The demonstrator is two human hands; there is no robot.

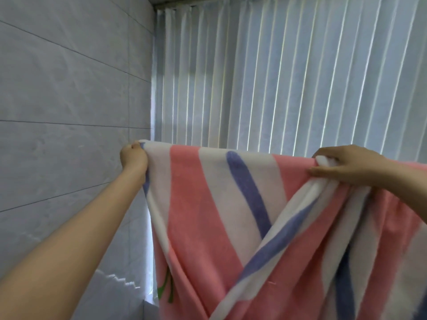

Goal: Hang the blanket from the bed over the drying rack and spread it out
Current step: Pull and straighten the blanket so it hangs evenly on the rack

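Held up before the curtain (288, 77): the blanket (208, 204), top edge running level between the hands. Left hand (133, 157) gripped the far corner; right hand (344, 166), nearer, pinched a bunched fold. Loose cloth gathered below the right. Drying rack unseen. No legible writing.

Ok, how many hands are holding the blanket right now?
2. The left hand grips the blanket's top corner by the tiled wall; the right hand pinches a bunched fold of its top edge further right.
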